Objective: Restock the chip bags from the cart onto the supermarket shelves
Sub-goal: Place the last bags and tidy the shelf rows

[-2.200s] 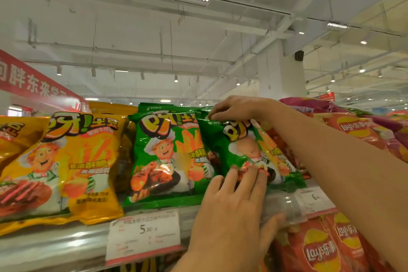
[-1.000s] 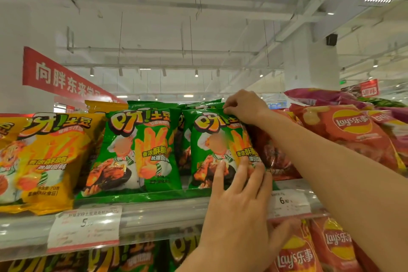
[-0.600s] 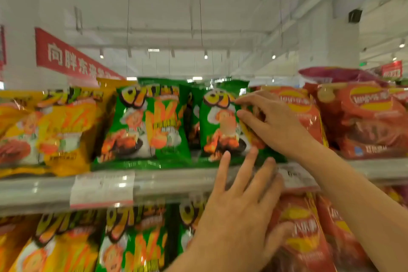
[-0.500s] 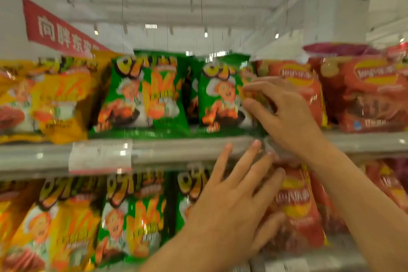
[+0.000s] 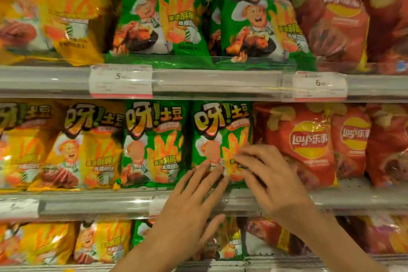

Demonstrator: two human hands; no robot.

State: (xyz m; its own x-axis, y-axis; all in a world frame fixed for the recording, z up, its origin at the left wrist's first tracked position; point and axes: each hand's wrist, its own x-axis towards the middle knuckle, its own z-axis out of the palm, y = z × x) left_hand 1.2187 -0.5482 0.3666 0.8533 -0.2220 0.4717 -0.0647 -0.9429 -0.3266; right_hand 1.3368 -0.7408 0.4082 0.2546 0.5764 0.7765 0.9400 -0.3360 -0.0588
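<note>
Both hands [image 5: 231, 183] nr green bag [image 5: 220, 139]

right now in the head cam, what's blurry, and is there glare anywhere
Head view: both hands, left hand and right hand, are motion-smeared; the yellow bags at upper left are blurred; the clear shelf rail shows pale glare; the price tag reads only a 5.

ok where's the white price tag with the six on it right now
In the head view, the white price tag marked 6 is clipped to the upper shelf rail at right, below the right-hand green chip bag and the neighbouring red Lay's bag.
</note>
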